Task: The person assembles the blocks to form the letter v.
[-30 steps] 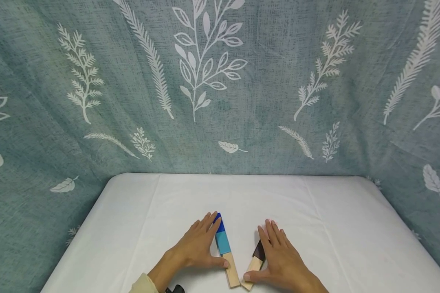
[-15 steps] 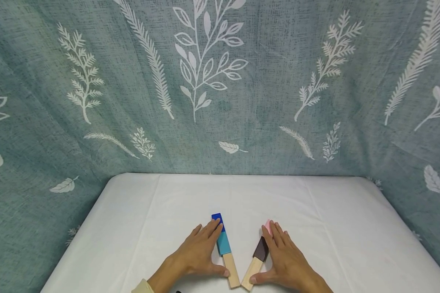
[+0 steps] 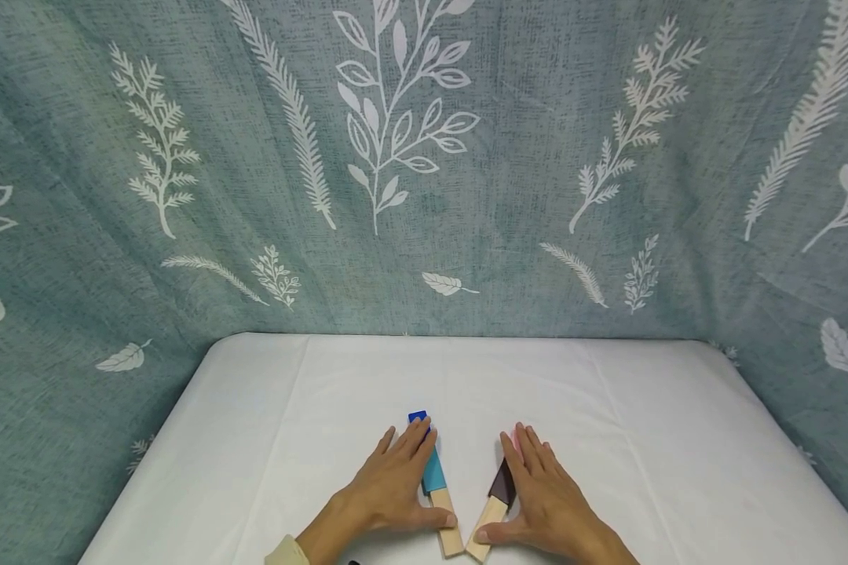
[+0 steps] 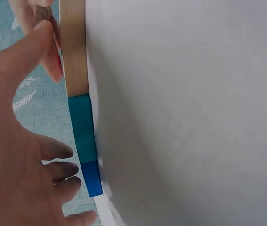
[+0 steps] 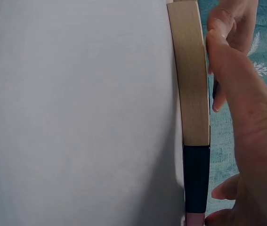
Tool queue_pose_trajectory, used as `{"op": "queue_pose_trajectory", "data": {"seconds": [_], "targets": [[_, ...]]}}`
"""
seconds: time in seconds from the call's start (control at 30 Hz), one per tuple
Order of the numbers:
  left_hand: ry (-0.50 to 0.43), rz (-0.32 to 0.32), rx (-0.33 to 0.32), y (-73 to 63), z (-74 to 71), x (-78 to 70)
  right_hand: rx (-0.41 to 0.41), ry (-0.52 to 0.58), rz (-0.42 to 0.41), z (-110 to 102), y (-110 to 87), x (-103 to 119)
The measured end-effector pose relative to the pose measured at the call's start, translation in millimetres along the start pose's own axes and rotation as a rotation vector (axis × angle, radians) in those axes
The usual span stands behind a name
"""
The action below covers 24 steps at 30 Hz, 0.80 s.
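In the head view my left hand point(image 3: 396, 490) lies palm down over a slanting row of blocks, its fingers extended. That row runs from a dark blue block point(image 4: 92, 179) through a light blue block point(image 3: 433, 473) to a plain wooden block point(image 3: 452, 541), with the left thumb on the wooden one. My right hand point(image 3: 547, 502) lies likewise along a second row, its fingers extended and its thumb on another plain wooden block point(image 5: 190, 70). A dark brown block point(image 3: 502, 484) and a pink block point(image 5: 195, 219), mostly covered by fingers, continue this row. The two rows meet at their near ends in a V.
A white cloth point(image 3: 353, 377) covers the table under the blocks. Behind and at both sides hangs a blue-green curtain point(image 3: 509, 196) with white leaf prints. A beige sleeve point(image 3: 286, 552) shows at the left wrist.
My left hand has shifted slightly to the right and now covers more of the blue blocks. The right hand has shifted only slightly. Both rows stay in nearly the same place.
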<state>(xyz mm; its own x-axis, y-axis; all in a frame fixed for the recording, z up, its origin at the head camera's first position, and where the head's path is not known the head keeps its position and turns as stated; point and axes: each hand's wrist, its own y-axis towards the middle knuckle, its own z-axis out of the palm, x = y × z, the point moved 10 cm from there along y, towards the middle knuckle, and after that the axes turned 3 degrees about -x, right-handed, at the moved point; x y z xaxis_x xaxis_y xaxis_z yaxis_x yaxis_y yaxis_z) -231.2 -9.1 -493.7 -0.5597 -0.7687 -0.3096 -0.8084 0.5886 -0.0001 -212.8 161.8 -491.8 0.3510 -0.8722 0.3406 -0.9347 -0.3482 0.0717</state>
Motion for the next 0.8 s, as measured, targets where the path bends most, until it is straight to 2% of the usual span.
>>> {"op": "queue_pose_trajectory", "data": {"seconds": [0.23, 0.8], "targets": [[0.021, -0.023, 0.013, 1.8, 3.9, 0.3, 0.018, -0.004, 0.014, 2.3, 1.7, -1.1], [0.009, -0.019, 0.028, 3.0, 3.5, -3.5, 0.039, 0.005, 0.035, 4.1, 2.5, -3.4]]}}
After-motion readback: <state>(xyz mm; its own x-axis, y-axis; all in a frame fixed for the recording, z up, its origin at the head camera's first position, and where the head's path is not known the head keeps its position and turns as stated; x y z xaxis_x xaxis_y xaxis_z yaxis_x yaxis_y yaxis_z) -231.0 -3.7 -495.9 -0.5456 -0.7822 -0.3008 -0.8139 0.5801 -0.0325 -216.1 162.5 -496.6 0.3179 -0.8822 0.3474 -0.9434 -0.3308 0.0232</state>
